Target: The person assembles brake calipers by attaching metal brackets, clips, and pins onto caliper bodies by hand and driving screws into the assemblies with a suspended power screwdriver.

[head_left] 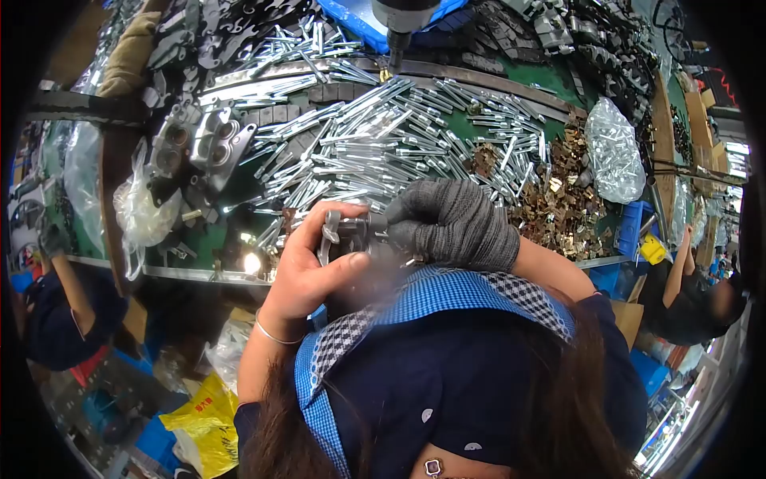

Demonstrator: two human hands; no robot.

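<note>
My left hand (307,271), bare and with a band at the wrist, is closed around a grey metal part (329,227) in front of my chest. Thumb and fingers cover much of the part, which resembles a small brake caliper. Against its right side is my right hand (456,227) in a dark grey knit glove. The gloved fingers are curled tightly, and what they pinch is hidden. Just beyond both hands lies a wide heap of shiny metal pins (367,148). Small brownish metal clips (562,188) are piled to the right of the glove.
Two-bore brake calipers (217,140) and a clear plastic bag (148,207) lie at left. A bag of pins (614,152) and a blue bin (634,227) are at right. A dark tool (399,28) hangs overhead. Other people work on both sides.
</note>
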